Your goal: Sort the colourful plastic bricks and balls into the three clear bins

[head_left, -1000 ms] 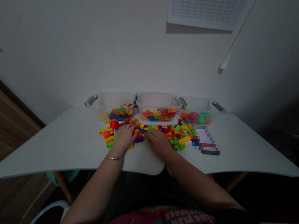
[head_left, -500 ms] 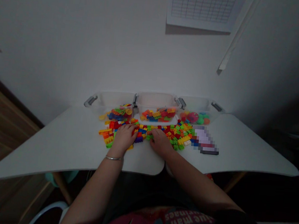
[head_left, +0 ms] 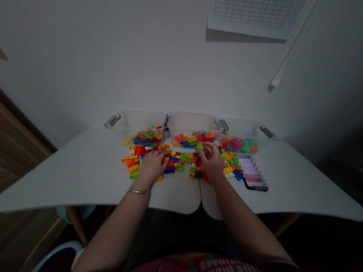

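Loose toy building bricks (head_left: 182,158) in many colours lie spread over the white table. My right hand (head_left: 213,161) is raised over the right part of the spread, closed, with a green brick (head_left: 200,146) pinched at its fingertips. That brick is in front of the middle clear box (head_left: 195,122). On the left part of the bricks rests my left hand (head_left: 152,165), palm down with fingers stretched forward. Its fingertips touch the bricks, and some of those beneath are hidden. A purple brick (head_left: 169,169) sits just right of it.
A left clear box (head_left: 138,120) and a right clear box (head_left: 240,128) flank the middle one; all hold coloured toy pieces. A phone (head_left: 254,173), partly blurred out, lies right of the bricks. Two white table tops (head_left: 81,174) meet at a seam. The wall rises behind.
My right hand has lifted from the bricks and moved right and away from me, now with a green brick in its fingers. My left hand stays in place. The view has shifted slightly.
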Demonstrator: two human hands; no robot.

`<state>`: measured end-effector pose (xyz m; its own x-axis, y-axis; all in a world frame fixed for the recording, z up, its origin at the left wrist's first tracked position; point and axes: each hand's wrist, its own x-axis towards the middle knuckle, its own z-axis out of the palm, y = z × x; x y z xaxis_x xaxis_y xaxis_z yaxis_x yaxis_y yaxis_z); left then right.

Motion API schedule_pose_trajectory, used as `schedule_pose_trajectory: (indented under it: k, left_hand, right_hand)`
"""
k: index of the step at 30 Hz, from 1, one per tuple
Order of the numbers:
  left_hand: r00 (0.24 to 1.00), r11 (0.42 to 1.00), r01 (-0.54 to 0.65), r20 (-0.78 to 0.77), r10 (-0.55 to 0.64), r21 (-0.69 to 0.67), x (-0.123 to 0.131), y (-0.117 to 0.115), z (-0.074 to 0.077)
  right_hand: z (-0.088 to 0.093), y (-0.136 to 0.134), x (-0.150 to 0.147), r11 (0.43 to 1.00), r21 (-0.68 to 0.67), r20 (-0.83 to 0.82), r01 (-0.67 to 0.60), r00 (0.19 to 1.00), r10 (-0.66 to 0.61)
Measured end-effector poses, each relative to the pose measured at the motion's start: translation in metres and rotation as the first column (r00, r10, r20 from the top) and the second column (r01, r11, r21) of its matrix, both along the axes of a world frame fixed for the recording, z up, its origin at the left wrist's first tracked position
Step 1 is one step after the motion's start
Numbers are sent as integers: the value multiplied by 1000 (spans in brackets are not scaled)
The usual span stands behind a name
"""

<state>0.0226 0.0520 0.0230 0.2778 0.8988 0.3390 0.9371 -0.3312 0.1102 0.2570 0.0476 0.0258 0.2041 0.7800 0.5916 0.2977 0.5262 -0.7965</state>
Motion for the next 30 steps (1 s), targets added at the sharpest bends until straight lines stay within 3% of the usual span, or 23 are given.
schedule_pose_trajectory:
  k: [5,10,14,18,24,30]
  left_hand:
    - [1000,1000,-7,9,6,6,0,1,-1]
    - [1000,1000,-8,23,8,9,1,0,-1]
    - [1000,1000,-17,20,17,-11,1,1,0]
    - [1000,1000,-7,12,7,-13,1,2,0]
    - [1000,1000,-8,28,8,-9,1,2,-2]
    - [1000,1000,-3,23,3,-2,0,1,-2]
  right_hand:
    - [20,15,22,985,131,-26,113,994,-111]
    - [44,35,37,951,249,119,180,969,-215]
    - [55,54,38,947,245,274,207,923,-272]
    - [55,61,29,955,188,481,231,826,-295]
    - [47,51,15,950,202,739,238,599,-307]
    - [38,49,14,940,224,765,258,551,-334]
